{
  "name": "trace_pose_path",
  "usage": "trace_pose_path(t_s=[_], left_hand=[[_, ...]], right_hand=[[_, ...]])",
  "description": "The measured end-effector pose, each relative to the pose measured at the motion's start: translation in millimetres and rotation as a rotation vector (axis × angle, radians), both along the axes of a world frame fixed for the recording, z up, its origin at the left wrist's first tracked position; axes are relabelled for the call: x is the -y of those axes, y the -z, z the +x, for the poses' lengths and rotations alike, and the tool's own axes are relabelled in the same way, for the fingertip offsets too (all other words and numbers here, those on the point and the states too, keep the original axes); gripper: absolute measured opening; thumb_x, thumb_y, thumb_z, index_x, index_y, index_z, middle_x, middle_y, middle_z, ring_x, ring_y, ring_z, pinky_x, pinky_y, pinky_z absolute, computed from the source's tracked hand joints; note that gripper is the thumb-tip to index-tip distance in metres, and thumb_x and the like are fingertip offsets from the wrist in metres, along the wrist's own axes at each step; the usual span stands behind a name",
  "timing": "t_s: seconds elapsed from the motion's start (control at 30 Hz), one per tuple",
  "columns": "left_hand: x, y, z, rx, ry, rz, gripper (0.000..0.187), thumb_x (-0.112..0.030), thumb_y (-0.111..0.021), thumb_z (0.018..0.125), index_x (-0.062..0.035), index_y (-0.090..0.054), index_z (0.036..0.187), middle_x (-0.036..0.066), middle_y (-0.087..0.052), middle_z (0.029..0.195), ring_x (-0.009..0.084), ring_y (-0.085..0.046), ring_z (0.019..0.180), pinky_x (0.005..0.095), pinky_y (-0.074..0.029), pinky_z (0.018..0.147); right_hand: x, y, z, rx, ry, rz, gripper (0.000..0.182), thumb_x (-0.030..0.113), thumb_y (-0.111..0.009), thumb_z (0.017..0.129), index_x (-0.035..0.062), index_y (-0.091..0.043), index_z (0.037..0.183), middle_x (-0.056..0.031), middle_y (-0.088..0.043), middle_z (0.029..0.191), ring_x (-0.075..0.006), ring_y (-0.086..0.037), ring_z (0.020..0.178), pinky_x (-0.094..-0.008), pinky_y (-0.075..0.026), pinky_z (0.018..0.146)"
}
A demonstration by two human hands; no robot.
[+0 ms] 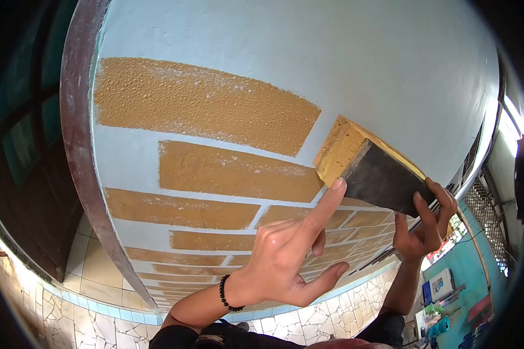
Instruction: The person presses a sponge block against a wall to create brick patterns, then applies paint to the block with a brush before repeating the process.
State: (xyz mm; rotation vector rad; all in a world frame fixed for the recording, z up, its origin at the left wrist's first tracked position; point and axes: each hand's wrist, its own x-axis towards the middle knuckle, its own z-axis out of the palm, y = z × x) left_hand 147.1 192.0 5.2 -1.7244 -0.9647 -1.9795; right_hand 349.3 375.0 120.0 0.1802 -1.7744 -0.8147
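At centre right of the frame, the right hand pinched a dark rectangular sponge block with an ochre-coated face against the pale blue wall with painted ochre brick shapes — the left hand, fingers spread, touched the block's lower corner with its index fingertip.

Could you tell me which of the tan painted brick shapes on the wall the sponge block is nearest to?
The second tan painted brick from the top: the yellow sponge block sits at its right end, while the others lie above or below.
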Motion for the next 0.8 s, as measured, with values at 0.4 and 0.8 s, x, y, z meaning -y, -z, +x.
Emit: trace_pose_path(t_s=[0.4,0.8], left_hand=[[-2.6,-0.9,-5.6,-0.003,0.042,0.025,0.100,-0.014,-0.080,0.076,0.0191,-0.029,0.155,0.007,-0.063,0.066,0.0127,-0.061,0.052,0.0235,-0.045,0.047],[0.0,-2.5,-6.5,-0.022,0.029,-0.030,0.100,-0.016,-0.081,0.075,0.0216,-0.031,0.153,0.007,-0.064,0.065,0.0128,-0.061,0.052,0.0239,-0.046,0.048]], right_hand=[[-15.3,4.2,-19.0,0.023,-0.042,-0.035,0.055,0.005,-0.076,0.058,0.0118,-0.076,0.113,-0.0187,-0.069,0.127,-0.0350,-0.058,0.119,-0.0501,-0.046,0.100],[-16.3,5.8,-23.6,0.020,-0.030,-0.066,0.055,0.004,-0.079,0.058,0.0117,-0.076,0.112,-0.0190,-0.069,0.129,-0.0352,-0.060,0.119,-0.0504,-0.046,0.102]])
